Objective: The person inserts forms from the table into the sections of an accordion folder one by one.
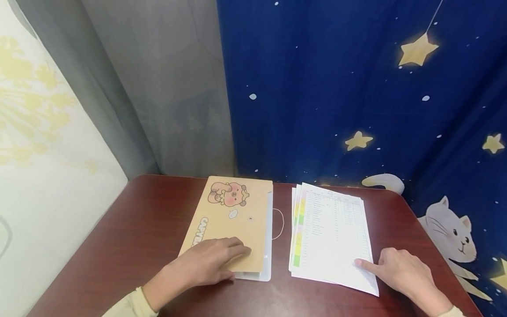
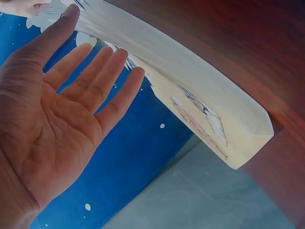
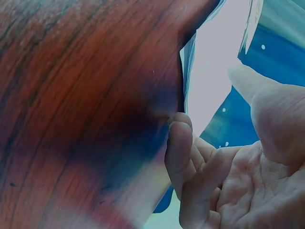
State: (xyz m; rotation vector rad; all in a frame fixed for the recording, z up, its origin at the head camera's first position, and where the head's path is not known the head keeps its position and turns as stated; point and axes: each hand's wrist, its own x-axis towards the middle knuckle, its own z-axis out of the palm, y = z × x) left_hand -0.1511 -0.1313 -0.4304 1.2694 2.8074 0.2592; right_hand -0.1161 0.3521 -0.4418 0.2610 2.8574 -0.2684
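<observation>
A tan accordion-style folder (image 1: 253, 229) with a cartoon capybara on its cover lies on the table. My left hand (image 1: 214, 259) rests over its lower part, fingers relaxed and fairly straight; in the left wrist view, that hand (image 2: 71, 105) is extended beside the folder (image 2: 243, 148). Right of the folder lies a stack of printed sheets (image 1: 332, 237) with colored cells down the left side. My right hand (image 1: 408, 273) holds the right edge of the stack, thumb on top. In the right wrist view, its fingers (image 3: 178, 148) curl at the edge of the sheets (image 3: 214, 62).
A thin elastic loop (image 1: 283, 224) sticks out from the folder's right side. The dark red table (image 1: 130, 233) backs onto a grey curtain (image 1: 170, 110) and a blue starry curtain (image 1: 301, 97). A white wall (image 1: 47, 189) stands at the left.
</observation>
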